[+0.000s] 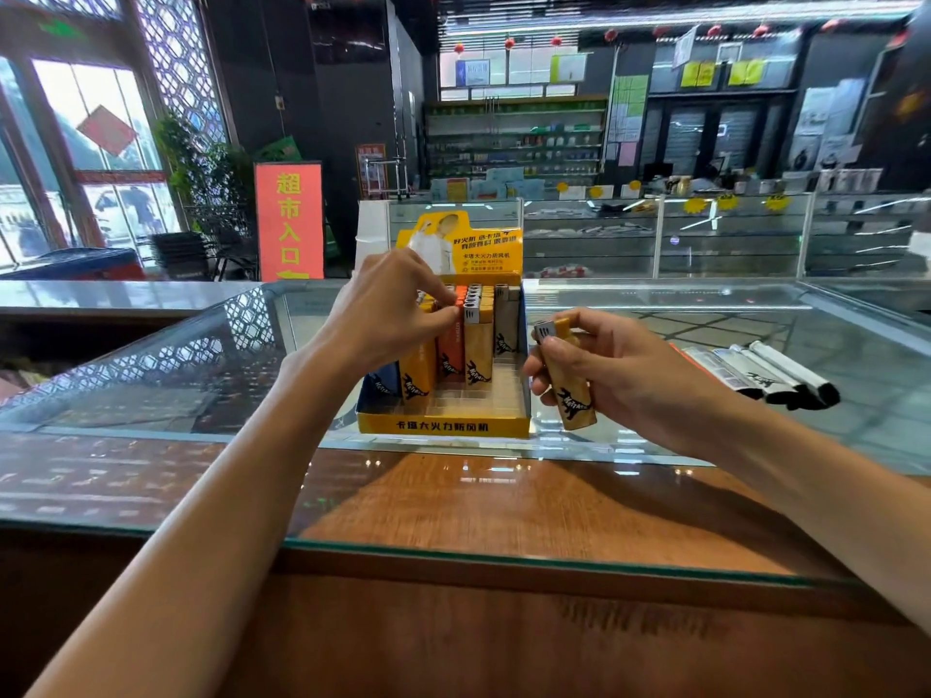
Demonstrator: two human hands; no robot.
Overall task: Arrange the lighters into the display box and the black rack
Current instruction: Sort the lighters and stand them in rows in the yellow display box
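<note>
Head view. Left hand (pixel 398 307) hides the tops of the left rows in the display box (pixel 443 425), centre frame. Its thumb and forefinger pinch the orange lighter (pixel 450 352) standing there. Right hand (pixel 622 367), just right of the box, grips a tan lighter (pixel 572 392) upright. Loose lighters (pixel 778 372) lie far right on the glass counter (pixel 655 448), ends blurred.

bright daylight from left windows (pixel 75 143); glare on glass counter (pixel 655 314); edges bowed, background soft
</note>
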